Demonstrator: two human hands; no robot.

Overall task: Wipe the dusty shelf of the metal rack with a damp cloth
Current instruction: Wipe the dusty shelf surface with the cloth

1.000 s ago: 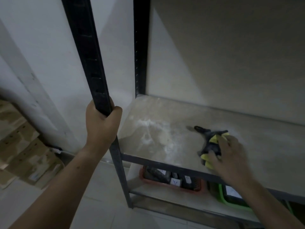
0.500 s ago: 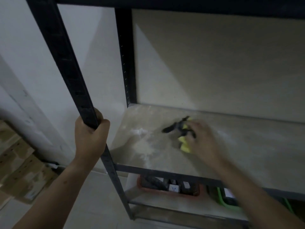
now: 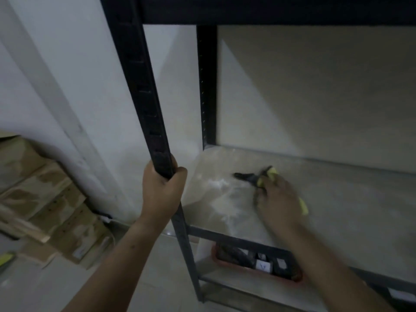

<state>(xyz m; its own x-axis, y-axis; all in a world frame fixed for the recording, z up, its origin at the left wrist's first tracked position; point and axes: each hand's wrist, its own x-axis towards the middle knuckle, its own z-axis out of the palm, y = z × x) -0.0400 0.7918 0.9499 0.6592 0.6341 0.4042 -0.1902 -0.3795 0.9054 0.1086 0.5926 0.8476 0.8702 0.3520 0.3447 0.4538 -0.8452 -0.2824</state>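
The dusty shelf is a pale board in a dark metal rack, with a white dust smear near its left end. My right hand lies flat on a yellow and black cloth, pressing it onto the shelf just right of the smear; most of the cloth is hidden under the hand. My left hand is wrapped around the rack's front left post at shelf height.
A lower shelf holds a red tray with small dark items. Stacked cardboard boxes sit on the floor to the left, against the white wall. The upper shelf's rail crosses overhead. The back left post stands by the wall.
My right hand has carried the cloth from the shelf's front edge toward the back, up beside the dust smear. The left hand keeps its grip on the post. The camera has shifted.
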